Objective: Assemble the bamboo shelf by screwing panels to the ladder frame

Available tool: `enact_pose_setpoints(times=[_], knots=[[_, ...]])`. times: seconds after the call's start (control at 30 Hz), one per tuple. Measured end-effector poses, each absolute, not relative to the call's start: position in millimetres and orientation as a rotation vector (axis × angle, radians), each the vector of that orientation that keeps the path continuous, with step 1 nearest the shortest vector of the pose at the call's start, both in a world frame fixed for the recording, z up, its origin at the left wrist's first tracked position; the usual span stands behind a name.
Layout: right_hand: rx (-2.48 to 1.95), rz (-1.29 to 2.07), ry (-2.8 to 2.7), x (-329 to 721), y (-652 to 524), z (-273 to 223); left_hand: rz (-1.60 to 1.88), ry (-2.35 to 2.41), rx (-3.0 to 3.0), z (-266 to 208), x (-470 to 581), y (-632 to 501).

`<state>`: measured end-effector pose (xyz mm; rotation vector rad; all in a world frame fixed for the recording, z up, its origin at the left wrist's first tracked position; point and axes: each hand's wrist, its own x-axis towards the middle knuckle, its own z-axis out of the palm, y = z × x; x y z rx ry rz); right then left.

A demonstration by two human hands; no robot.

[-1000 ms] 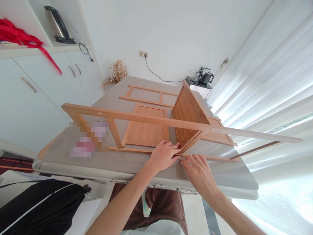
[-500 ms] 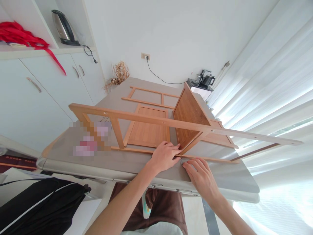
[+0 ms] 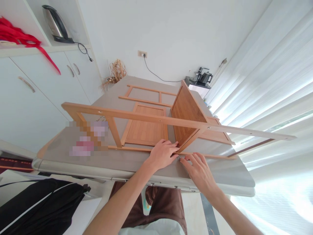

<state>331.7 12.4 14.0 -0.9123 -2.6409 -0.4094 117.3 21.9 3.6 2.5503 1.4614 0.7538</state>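
A wooden frame (image 3: 137, 116) stands on its long side along the table's near edge. A wooden panel (image 3: 189, 112) stands upright against it, running back from the frame. My left hand (image 3: 163, 154) is closed around the frame's lower rail where the panel's corner meets it. Just right of it, my right hand (image 3: 198, 171) pinches a small thin metal piece (image 3: 179, 157) against the near face of that rail. Its exact kind is too small to tell. Behind the frame, another wooden panel (image 3: 146, 125) lies flat on the table (image 3: 137, 163).
A ladder-like wooden frame (image 3: 146, 88) lies at the back, and a further panel (image 3: 216, 130) lies to the right. Blurred packets (image 3: 84, 143) sit at the left. White cabinets (image 3: 36, 94) hold a kettle (image 3: 55, 26). A black bag (image 3: 46, 202) is at lower left.
The view has shifted slightly, so the whole scene sits a little further left. My right fingers have moved slightly at the rail; my left hand keeps its hold at the joint.
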Motion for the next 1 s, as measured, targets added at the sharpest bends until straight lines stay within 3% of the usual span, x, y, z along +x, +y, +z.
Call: enact_pose_setpoints(times=[0.43,0.73,1.0], knots=[[-0.822,-0.697,-2.752,313.0,8.9,27.3,0.745,1.436,2.558,3.0,115.3,22.1],[-0.927,-0.4,-2.647,328.1,8.2,7.7,0.757,1.45,2.56,1.2,115.8,23.5],[-0.939,-0.415,-2.645,325.6,6.2,12.9,0.749,1.463,2.561,1.6,116.5,22.8]])
